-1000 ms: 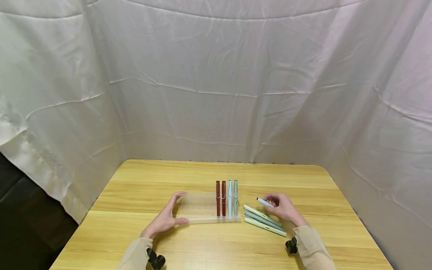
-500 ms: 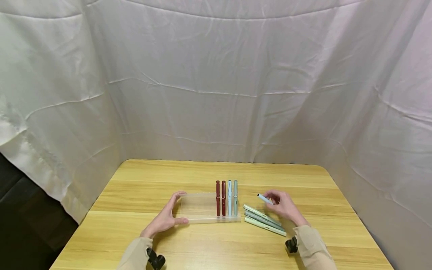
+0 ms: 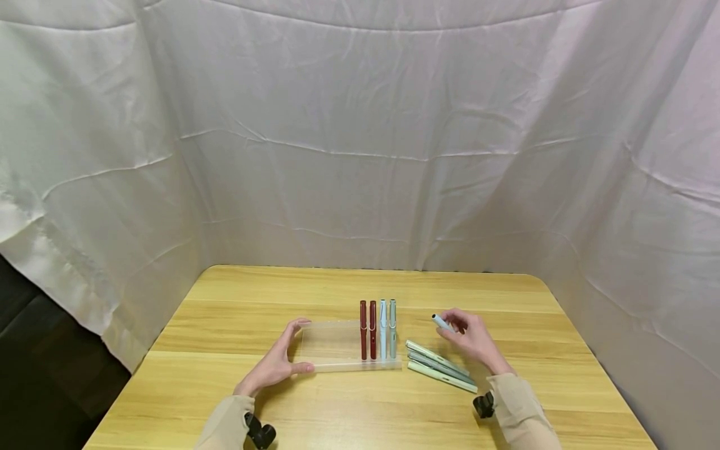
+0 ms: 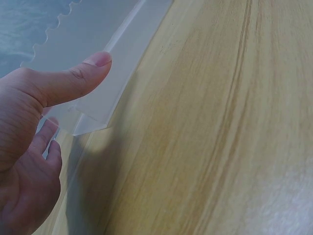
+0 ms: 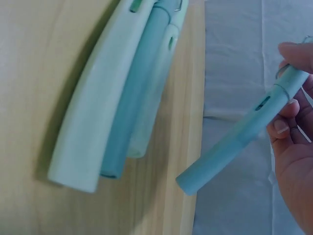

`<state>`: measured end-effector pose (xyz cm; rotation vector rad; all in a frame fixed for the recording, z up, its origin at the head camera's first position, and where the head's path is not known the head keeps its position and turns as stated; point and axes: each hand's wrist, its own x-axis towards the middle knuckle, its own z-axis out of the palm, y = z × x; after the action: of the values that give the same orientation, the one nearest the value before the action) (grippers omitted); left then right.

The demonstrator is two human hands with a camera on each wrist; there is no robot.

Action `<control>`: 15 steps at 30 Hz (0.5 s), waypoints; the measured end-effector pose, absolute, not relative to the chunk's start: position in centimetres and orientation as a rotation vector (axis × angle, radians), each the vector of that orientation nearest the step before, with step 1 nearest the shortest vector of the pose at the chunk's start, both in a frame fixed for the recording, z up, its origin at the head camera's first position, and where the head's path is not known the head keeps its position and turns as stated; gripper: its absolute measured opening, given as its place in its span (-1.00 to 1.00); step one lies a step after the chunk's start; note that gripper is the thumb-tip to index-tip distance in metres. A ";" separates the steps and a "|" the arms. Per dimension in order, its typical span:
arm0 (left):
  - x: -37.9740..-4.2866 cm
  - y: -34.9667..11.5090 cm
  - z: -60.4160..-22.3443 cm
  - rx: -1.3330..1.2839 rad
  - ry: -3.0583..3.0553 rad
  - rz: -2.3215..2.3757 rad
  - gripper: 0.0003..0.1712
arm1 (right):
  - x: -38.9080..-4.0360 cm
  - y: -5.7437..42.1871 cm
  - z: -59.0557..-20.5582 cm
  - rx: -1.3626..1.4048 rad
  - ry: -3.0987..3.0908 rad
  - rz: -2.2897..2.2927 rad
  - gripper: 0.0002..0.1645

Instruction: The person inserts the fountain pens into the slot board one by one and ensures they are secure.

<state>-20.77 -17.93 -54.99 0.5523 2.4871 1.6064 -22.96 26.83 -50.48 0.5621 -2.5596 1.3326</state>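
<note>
A light-blue capped fountain pen [image 3: 443, 323] is pinched by the cap between thumb and fingers of the person's right hand [image 3: 469, 337], above the table [image 3: 360, 412] and apart from everything else. Because only the cap appears to be held, the long barrel could tip or twist in the fingers, and a snag on the barrel might, in the worst case, work the cap loose.

The pen's long axis runs on a slant: the dark-ended cap points left and away from the person, and the right wrist view shows the barrel trailing back toward the right and near side, its end lower than the cap.

Just nearer the person lies a loose pile with pale-green pens [image 3: 442, 378] and a grey-green pen [image 5: 137, 98]. A low sweep to the left could clip them and set them rolling.

Beyond the pile's left ends, a clear notched tray [image 3: 332, 342] bears two dark-red pens [image 3: 363, 337], a second light-blue pen [image 3: 383, 334] and a grey-blue pen [image 3: 393, 334], side by side with caps at the far end. The left hand [image 3: 275, 364] clasps the tray's left end, thumb on the front wall, fingers behind; were that clasp to ease, a bump would probably slide the tray and jostle its row.
</note>
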 end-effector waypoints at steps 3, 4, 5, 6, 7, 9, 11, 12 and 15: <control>-20.8 -18.0 -55.0 0.556 2.486 1.604 0.09 | -22.8 26.8 -50.1 0.530 -2.543 1.361 -0.82; -20.7 -18.0 -55.0 0.559 2.486 1.602 0.09 | -22.8 26.8 -50.0 0.518 -2.541 1.357 -0.81; -20.7 -18.0 -55.0 0.561 2.487 1.600 0.09 | -22.8 26.8 -49.9 0.510 -2.538 1.348 -0.80; -20.7 -18.0 -55.0 0.565 2.487 1.598 0.09 | -22.9 26.8 -49.8 0.506 -2.536 1.335 -0.79; -20.7 -18.0 -55.0 0.570 2.486 1.598 0.09 | -22.9 26.8 -49.8 0.503 -2.534 1.321 -0.78; -20.7 -18.0 -55.0 0.580 2.484 1.601 0.09 | -22.9 26.8 -49.8 0.504 -2.524 1.302 -0.78; -20.7 -18.0 -55.0 0.584 2.483 1.601 0.09 | -23.0 26.8 -49.7 0.511 -2.511 1.284 -0.78; -20.7 -18.0 -55.0 0.587 2.481 1.601 0.08 | -23.0 26.8 -49.6 0.517 -2.510 1.279 -0.78; -20.7 -18.0 -55.0 0.586 2.477 1.598 0.09 | -23.1 26.7 -49.5 0.520 -2.502 1.273 -0.79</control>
<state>-20.71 -18.01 -54.96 0.5860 2.4771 1.5982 -23.06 26.69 -49.50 0.5195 -2.5016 1.2725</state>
